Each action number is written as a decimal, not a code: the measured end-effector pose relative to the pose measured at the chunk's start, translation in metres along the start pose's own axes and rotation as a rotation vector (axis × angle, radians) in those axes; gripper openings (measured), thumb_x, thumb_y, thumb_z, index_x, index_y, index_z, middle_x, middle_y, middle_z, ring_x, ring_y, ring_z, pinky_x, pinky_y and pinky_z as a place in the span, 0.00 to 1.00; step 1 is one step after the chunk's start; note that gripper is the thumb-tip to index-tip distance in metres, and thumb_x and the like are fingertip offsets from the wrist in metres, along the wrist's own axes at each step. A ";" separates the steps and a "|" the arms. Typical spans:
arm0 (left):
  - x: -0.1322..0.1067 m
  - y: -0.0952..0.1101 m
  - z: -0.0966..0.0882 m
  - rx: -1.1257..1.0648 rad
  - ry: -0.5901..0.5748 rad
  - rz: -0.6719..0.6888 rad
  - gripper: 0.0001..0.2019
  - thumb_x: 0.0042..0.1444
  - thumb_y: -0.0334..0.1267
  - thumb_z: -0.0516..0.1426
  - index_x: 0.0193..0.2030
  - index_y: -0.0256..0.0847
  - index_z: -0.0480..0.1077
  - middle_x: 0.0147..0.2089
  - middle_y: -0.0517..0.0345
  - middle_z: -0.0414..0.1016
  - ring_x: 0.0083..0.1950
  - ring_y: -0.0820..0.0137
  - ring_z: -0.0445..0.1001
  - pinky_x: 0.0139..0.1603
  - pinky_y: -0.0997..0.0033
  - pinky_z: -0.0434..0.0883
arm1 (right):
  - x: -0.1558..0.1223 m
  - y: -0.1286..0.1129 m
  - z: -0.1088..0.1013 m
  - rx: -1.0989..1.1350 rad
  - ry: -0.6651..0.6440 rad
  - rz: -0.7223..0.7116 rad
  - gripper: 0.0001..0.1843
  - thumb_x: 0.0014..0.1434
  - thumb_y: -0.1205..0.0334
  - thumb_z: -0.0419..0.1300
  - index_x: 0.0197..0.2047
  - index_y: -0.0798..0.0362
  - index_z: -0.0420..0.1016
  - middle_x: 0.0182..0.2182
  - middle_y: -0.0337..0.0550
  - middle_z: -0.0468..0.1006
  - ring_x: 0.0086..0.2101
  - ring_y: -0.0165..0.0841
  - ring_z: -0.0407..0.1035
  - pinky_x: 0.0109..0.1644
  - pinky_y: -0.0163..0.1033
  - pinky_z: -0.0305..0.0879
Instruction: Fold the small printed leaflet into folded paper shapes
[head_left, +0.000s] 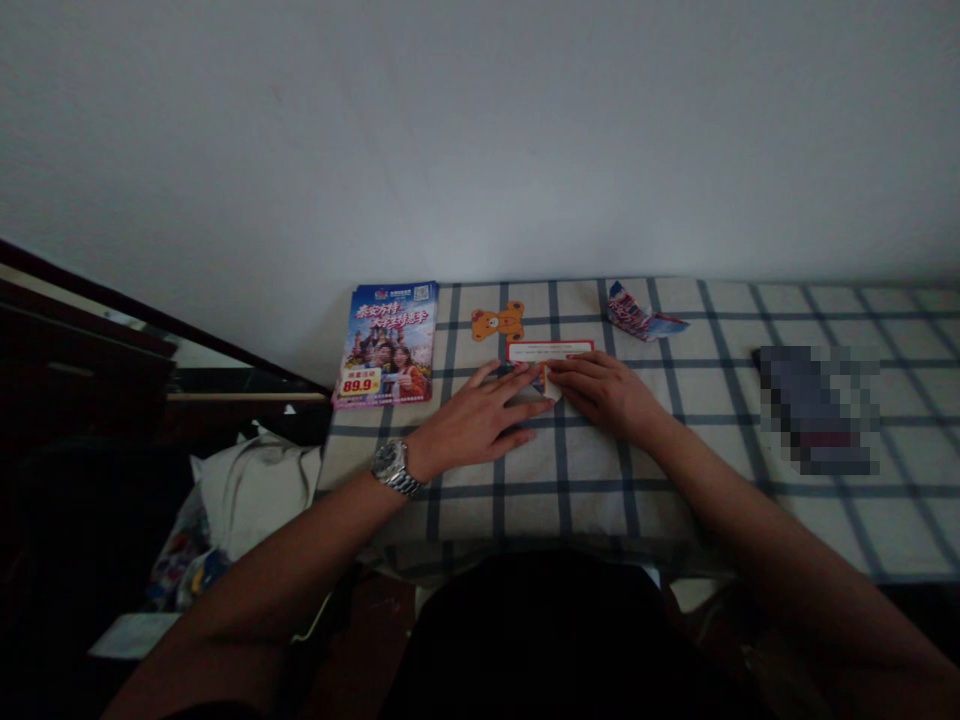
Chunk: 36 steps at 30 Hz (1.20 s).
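A: What did the work rest on?

B: A checked tablecloth (465,510), its soft surface likely giving a little under pressure. A stack of glossy flyers (394,345) lay at its left end.

A: And the hands?

B: The left hand (484,420) lay low with its fingers spread, tips on the paper rather than closed round it. The right hand (611,392) had its fingers bunched at the paper's right side; whether its thumb pinched from beneath could not be told.

A: What else was near?

B: A creased, colourful paper piece (641,318) sat beyond the right hand, and a red-bordered text label (551,351) lay just past the fingertips.

A: Where was the paper itself?

B: The small folded printed paper (553,388) was on the cloth, between the two hands and partly hidden by them. It was probably almost weightless, stiffer along its folds, slightly slick and easily torn or miscreased. Its outer edges looked the best hold, with light fingertips pressing from above.
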<state>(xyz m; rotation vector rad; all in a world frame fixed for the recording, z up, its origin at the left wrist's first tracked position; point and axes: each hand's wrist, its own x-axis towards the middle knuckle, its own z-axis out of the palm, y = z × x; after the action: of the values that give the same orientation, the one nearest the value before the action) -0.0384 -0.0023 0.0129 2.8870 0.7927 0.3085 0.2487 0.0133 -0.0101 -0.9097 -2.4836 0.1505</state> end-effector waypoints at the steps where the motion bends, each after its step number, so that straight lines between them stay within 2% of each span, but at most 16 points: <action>1: 0.000 0.000 0.000 -0.004 0.001 0.000 0.23 0.75 0.51 0.54 0.74 0.53 0.66 0.82 0.52 0.52 0.81 0.55 0.57 0.82 0.40 0.49 | 0.000 0.000 0.000 -0.001 0.001 0.002 0.15 0.73 0.65 0.60 0.59 0.50 0.80 0.59 0.49 0.83 0.57 0.45 0.78 0.64 0.58 0.74; 7: -0.001 0.001 0.003 -0.012 0.024 -0.016 0.23 0.75 0.50 0.55 0.73 0.54 0.66 0.82 0.52 0.53 0.80 0.55 0.58 0.82 0.39 0.49 | 0.000 0.000 0.000 0.011 -0.012 0.020 0.16 0.71 0.65 0.61 0.60 0.48 0.80 0.60 0.48 0.82 0.57 0.46 0.78 0.64 0.61 0.74; 12: 0.001 0.002 0.003 0.019 0.021 -0.029 0.22 0.75 0.52 0.55 0.72 0.54 0.67 0.81 0.48 0.56 0.79 0.54 0.60 0.80 0.37 0.51 | 0.000 -0.001 0.001 0.032 -0.004 0.029 0.17 0.72 0.65 0.60 0.61 0.48 0.79 0.61 0.48 0.82 0.59 0.45 0.77 0.66 0.60 0.73; 17: 0.003 0.003 0.001 0.037 0.023 -0.037 0.22 0.75 0.52 0.54 0.71 0.54 0.68 0.80 0.46 0.58 0.77 0.52 0.63 0.77 0.35 0.53 | -0.004 -0.001 0.003 -0.016 0.027 0.021 0.17 0.73 0.64 0.60 0.61 0.50 0.80 0.59 0.50 0.82 0.58 0.46 0.77 0.62 0.58 0.76; 21: 0.002 0.004 0.001 0.032 0.038 -0.041 0.22 0.74 0.52 0.55 0.71 0.54 0.69 0.79 0.46 0.59 0.76 0.51 0.65 0.77 0.35 0.54 | -0.006 -0.001 0.005 -0.035 0.036 0.031 0.16 0.72 0.63 0.60 0.61 0.49 0.81 0.58 0.51 0.83 0.57 0.47 0.78 0.59 0.57 0.78; 27: 0.002 0.003 0.001 0.034 0.029 -0.038 0.21 0.74 0.53 0.54 0.71 0.57 0.68 0.80 0.49 0.58 0.77 0.53 0.63 0.78 0.35 0.53 | -0.005 -0.002 0.005 0.000 0.015 0.033 0.18 0.72 0.65 0.60 0.62 0.48 0.80 0.58 0.48 0.84 0.57 0.46 0.77 0.63 0.58 0.76; 36: 0.000 0.002 0.000 0.002 0.022 -0.031 0.20 0.75 0.53 0.55 0.69 0.56 0.69 0.81 0.49 0.55 0.77 0.52 0.64 0.79 0.34 0.51 | 0.001 -0.014 0.002 0.059 0.077 0.111 0.13 0.71 0.64 0.62 0.57 0.49 0.81 0.54 0.48 0.86 0.55 0.45 0.78 0.62 0.58 0.75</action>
<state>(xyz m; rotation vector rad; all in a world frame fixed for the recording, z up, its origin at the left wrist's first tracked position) -0.0371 -0.0039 0.0129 2.8750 0.8417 0.3367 0.2395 0.0032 -0.0080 -1.0093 -2.3464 0.2207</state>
